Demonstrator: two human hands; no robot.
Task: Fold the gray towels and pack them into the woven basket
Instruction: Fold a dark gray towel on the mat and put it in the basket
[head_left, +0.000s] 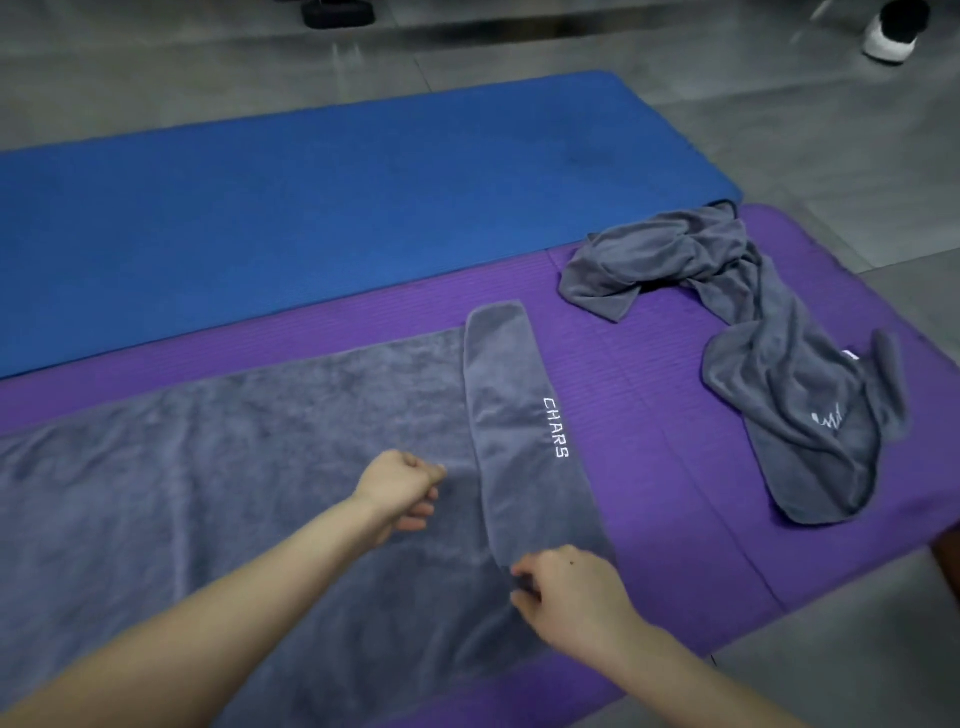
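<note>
On the purple mat (649, 415) the gray towel (234, 467) lies flat, with its right end turned over as a narrow strip. The right hand (571, 592) pinches the strip's near corner. The left hand (400, 488) is curled over the cloth; I cannot tell if it holds any. The towel looks soft, limp and light, so it is best taken at the corners. A second towel (779, 364) lies crumpled nearby.

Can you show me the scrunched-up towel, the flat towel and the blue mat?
scrunched-up towel (779, 364): head view, on its middle stretch.
flat towel (234, 467): head view, on its smooth spread-out part.
blue mat (311, 208): head view, on its bare middle.
</note>
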